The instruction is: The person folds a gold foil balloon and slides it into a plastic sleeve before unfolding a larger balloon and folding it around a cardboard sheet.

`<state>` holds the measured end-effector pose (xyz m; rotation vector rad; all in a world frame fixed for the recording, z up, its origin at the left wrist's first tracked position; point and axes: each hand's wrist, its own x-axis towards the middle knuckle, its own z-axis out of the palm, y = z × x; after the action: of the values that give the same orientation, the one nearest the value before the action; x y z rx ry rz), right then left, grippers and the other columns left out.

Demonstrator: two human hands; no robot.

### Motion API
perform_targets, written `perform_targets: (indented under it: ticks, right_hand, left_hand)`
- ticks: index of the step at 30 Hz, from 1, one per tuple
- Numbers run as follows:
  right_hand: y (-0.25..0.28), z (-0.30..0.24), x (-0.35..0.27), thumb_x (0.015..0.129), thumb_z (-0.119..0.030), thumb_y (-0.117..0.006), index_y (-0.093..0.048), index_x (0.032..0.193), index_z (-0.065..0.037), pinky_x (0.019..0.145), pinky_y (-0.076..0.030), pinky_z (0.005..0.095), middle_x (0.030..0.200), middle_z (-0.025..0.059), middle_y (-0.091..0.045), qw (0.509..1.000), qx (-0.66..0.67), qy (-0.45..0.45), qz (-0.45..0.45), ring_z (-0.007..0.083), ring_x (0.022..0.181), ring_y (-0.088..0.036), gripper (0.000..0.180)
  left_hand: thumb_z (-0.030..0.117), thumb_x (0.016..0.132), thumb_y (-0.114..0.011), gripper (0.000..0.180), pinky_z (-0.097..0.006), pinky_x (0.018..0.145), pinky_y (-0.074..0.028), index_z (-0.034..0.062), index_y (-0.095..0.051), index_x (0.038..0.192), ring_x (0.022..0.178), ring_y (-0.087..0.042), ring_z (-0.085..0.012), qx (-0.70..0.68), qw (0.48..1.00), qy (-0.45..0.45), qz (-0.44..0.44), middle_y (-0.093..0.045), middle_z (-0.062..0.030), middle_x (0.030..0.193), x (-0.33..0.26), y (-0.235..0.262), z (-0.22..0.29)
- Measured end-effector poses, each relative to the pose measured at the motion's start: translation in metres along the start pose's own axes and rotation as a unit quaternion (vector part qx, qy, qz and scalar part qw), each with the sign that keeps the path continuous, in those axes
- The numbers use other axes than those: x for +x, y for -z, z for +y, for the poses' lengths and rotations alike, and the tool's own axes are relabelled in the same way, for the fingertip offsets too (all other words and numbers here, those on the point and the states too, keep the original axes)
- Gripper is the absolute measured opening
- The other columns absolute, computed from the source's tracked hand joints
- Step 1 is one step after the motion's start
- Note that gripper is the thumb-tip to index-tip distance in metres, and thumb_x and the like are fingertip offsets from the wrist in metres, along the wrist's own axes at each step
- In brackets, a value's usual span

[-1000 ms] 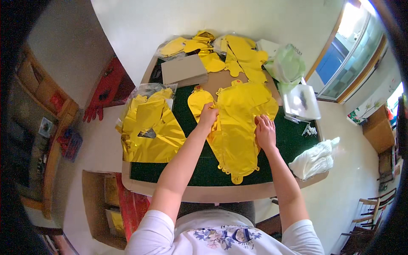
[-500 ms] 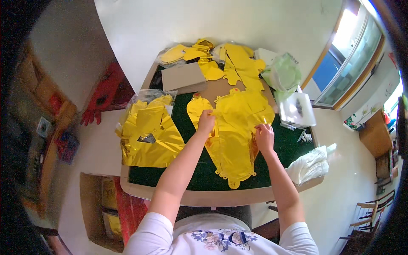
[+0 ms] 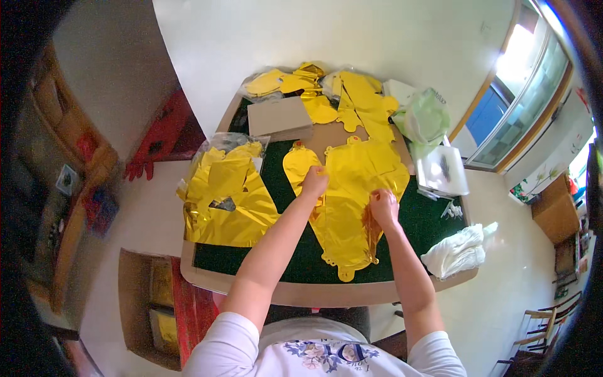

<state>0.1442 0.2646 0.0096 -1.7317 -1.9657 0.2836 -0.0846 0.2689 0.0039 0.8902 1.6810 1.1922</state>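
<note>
A flat, shiny gold foil balloon (image 3: pixel 349 217) with small tabs along its rim lies in the middle of the green-topped table (image 3: pixel 295 264). My left hand (image 3: pixel 315 182) is closed on its left edge, fingers pinched. On the opposite edge my right hand (image 3: pixel 384 207) pinches the foil, which is creased and turned inward beneath the fingers. A narrower gold foil piece (image 3: pixel 300 164) with a rounded top sits beside my left hand, partly covered by it. Farther left lies a pile of gold foil (image 3: pixel 233 217) with clear plastic wrapping.
A grey-brown cardboard piece (image 3: pixel 279 117) and more gold foil pieces (image 3: pixel 364 100) lie at the back. On the right are a pale green bag (image 3: pixel 427 119), a clear plastic case (image 3: pixel 442 173) and a white cloth bundle (image 3: pixel 458 252). A cardboard box (image 3: pixel 135 308) stands at lower left.
My right hand has moved inward and slightly down, drawing the foil's right edge inward. My left hand stays on the left edge. The whole view has shifted a little.
</note>
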Motion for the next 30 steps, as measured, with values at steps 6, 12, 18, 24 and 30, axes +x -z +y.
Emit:
perform_targets:
  ticks: [6,12,18,24,30]
  right_hand:
    - [0.036,0.019,-0.037,0.083,-0.008,-0.056,-0.064,0.09,-0.005,0.073,-0.049,0.0421,0.087,0.0158,-0.063,0.992,0.088,0.067,0.052,0.034,0.085,-0.061,0.011]
    - [0.048,0.025,-0.087,0.083,-0.008,-0.062,-0.064,0.097,-0.004,0.081,-0.045,0.0403,0.101,0.0142,-0.062,0.973,0.091,0.192,0.086,0.032,0.096,-0.058,0.015]
    - [0.043,0.037,-0.074,0.085,-0.009,-0.058,-0.065,0.109,-0.007,0.1,-0.039,0.0427,0.123,0.0132,-0.059,0.977,0.043,0.202,0.052,0.0323,0.116,-0.053,0.025]
    - [0.035,0.04,-0.072,0.087,-0.011,-0.057,-0.064,0.111,-0.008,0.102,-0.037,0.0445,0.122,0.0117,-0.06,0.975,0.008,0.217,0.039,0.0285,0.118,-0.053,0.026]
    - [0.036,0.037,-0.071,0.088,-0.015,-0.057,-0.064,0.113,-0.01,0.103,-0.036,0.045,0.122,0.0105,-0.061,0.974,0.005,0.224,0.047,0.0272,0.119,-0.053,0.026]
  left_hand:
    - [0.013,0.083,-0.056,0.029,-0.036,0.075,-0.05,0.0034,-0.057,0.111,0.087,-0.064,-0.0262,0.107,0.99,-0.087,-0.009,-0.065,-0.0152,0.098,-0.071,0.032,-0.008]
    - [0.01,0.083,-0.061,0.023,-0.043,0.099,-0.043,0.0047,-0.062,0.105,0.115,-0.054,-0.0325,0.307,0.863,-0.4,-0.033,-0.06,-0.0158,0.115,-0.162,0.037,-0.037]
    - [0.013,0.085,-0.061,0.028,-0.045,0.105,-0.038,0.0047,-0.06,0.112,0.123,-0.048,-0.0323,0.341,0.804,-0.462,-0.152,-0.054,-0.016,0.127,-0.207,0.008,-0.033]
    - [0.015,0.085,-0.062,0.028,-0.041,0.101,-0.042,0.0025,-0.061,0.11,0.12,-0.051,-0.0313,0.351,0.801,-0.459,-0.155,-0.056,-0.0153,0.124,-0.205,0.0,-0.039]
    - [0.014,0.083,-0.062,0.028,-0.039,0.096,-0.046,0.0029,-0.061,0.109,0.114,-0.055,-0.031,0.392,0.77,-0.482,-0.147,-0.059,-0.0144,0.117,-0.199,-0.001,-0.041]
